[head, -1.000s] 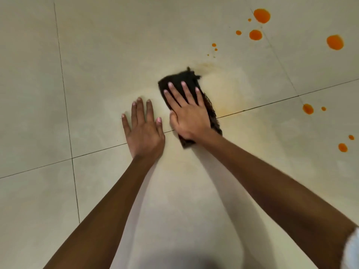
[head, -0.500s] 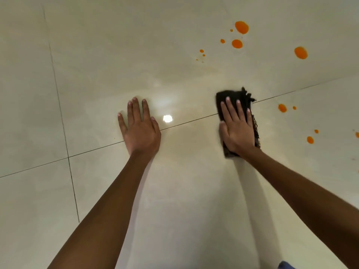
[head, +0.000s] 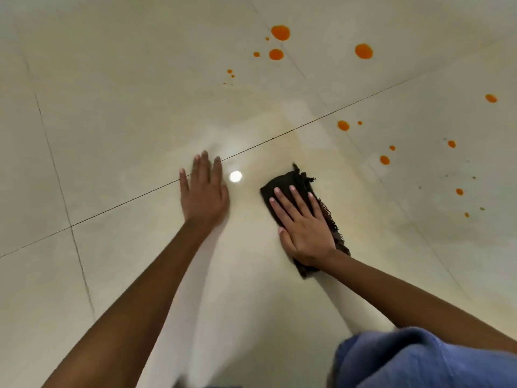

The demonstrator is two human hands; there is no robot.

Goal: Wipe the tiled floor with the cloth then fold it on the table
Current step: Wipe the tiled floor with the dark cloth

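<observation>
A dark brown cloth [head: 289, 182] with frayed edges lies folded on the cream tiled floor [head: 117, 116]. My right hand [head: 303, 225] presses flat on top of it, fingers spread, covering most of it. My left hand [head: 204, 191] rests flat on the bare tile to the left of the cloth, fingers together, holding nothing. Orange drops [head: 280, 32] dot the floor beyond and to the right of the cloth. A faint yellowish smear shows on the tile around the cloth.
Dark grout lines [head: 307, 124] cross the floor diagonally. A bright light reflection [head: 235, 176] sits between my hands. Blue fabric of my clothing [head: 414, 359] fills the lower right corner. More orange drops [head: 384, 160] lie to the right.
My right hand slid the cloth to the right and then back toward me. The left hand stayed planted on the tile. The view shifted, and blue clothing came into view.
</observation>
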